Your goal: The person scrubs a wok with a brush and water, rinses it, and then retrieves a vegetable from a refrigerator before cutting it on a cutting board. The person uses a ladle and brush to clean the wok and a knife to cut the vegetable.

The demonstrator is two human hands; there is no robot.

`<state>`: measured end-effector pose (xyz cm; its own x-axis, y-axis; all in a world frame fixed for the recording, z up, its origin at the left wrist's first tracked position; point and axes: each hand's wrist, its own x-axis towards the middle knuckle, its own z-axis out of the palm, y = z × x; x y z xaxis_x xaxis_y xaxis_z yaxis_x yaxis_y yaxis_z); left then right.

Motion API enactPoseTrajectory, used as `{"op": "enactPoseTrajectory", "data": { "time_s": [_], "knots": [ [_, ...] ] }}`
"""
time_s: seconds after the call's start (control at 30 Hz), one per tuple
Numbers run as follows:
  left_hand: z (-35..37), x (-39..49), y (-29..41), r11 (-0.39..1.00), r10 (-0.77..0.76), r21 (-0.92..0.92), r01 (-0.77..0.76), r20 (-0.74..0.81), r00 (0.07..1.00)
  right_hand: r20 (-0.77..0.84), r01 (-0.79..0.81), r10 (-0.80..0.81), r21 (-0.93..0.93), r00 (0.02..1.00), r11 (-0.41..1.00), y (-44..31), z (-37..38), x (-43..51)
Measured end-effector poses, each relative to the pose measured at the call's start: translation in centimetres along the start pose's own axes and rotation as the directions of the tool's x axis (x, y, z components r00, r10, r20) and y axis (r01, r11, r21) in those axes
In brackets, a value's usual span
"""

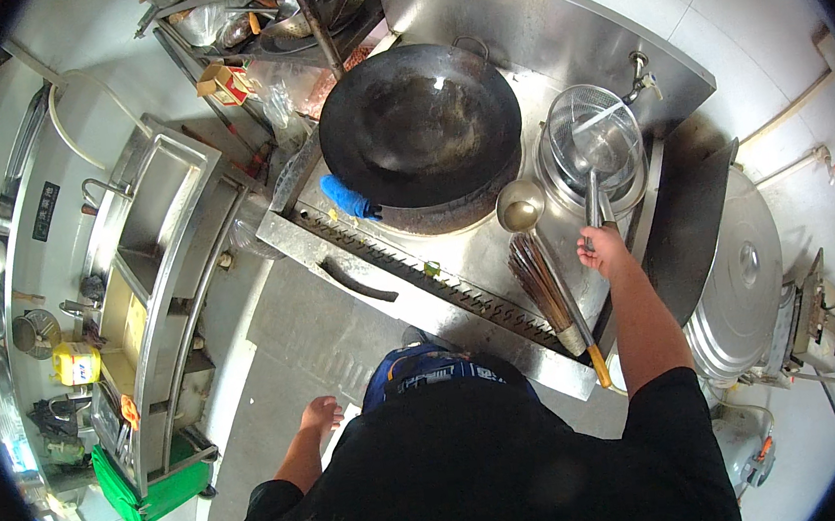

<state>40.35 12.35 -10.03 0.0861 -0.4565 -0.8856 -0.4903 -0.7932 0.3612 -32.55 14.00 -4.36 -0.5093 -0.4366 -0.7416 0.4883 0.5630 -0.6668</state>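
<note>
My right hand (602, 250) is closed around the metal handle of a wire-mesh strainer (603, 118), which rests over a metal pot (552, 172) on the steel stove top. A large black wok (419, 125) sits on the burner to its left, a blue cloth (346, 196) wrapped on its near handle. Between wok and hand lie a ladle (521, 207) with a wooden handle end and a bamboo wok brush (540, 279), side by side. My left hand (321, 414) hangs over the floor at my side, its fingers loosely curled and apart, holding nothing.
A steel sink unit (174, 163) runs along the left, with a yellow bottle (76, 363) and a green bin (176, 493). A loaded rack (245, 36) stands behind the wok. A tap (643, 84) is on the backsplash. At right are a dark metal sheet (698, 233) and a large lidded pot (746, 266).
</note>
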Motion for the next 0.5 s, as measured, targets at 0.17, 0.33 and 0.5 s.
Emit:
{"op": "enactPoseTrajectory", "data": {
  "time_s": [0.17, 0.33, 0.5],
  "knots": [
    [-0.02, 0.06, 0.02, 1.0, -0.012, 0.024, 0.012, -0.007, 1.0, -0.014, -0.023, 0.023, 0.016, 1.0, 1.0, -0.1, 0.13, -0.08],
    [-0.08, 0.48, -0.28, 1.0, 0.012, 0.015, -0.012, -0.011, 1.0, -0.019, -0.015, 0.015, 0.022, 1.0, 1.0, -0.04, 0.21, -0.02],
    [-0.02, 0.13, 0.01, 0.998, 0.021, 0.054, -0.021, -0.004, 1.0, -0.008, -0.024, 0.024, 0.033, 1.0, 0.999, 0.05, 0.14, 0.18]
  ]
}}
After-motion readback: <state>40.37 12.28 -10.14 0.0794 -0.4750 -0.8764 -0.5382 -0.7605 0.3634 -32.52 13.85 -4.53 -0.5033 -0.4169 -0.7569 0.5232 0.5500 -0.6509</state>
